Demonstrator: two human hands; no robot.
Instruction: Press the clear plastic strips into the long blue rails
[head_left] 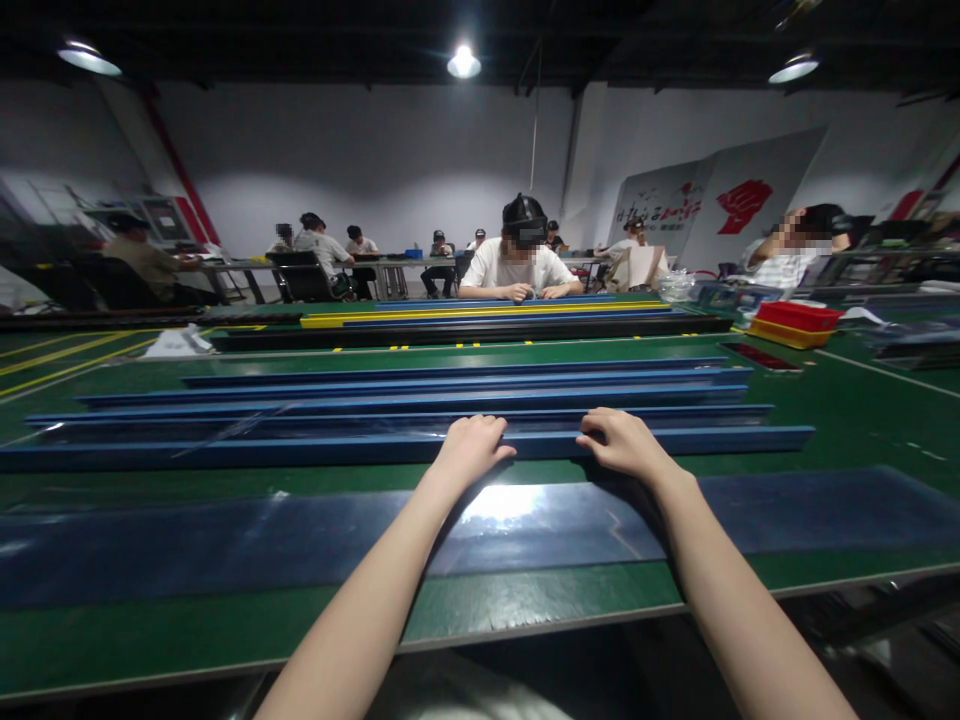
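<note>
Both my hands rest on the nearest of several long blue rails (pixel 225 452) lying side by side across the green table (pixel 525 600). My left hand (pixel 471 448) curls its fingers over the rail's top edge, near the middle. My right hand (pixel 621 441) grips the same rail a little to the right, fingers bent over it. Just in front of the rail, under my wrists, lies a wide glossy dark-blue strip (pixel 225 545) that reflects a ceiling lamp.
More blue rails (pixel 450 385) lie farther back, then black, blue and yellow rails (pixel 480 318) where a person in a white shirt (pixel 519 268) works opposite. Red and yellow trays (pixel 796 322) stand at the right. Other people sit at tables behind.
</note>
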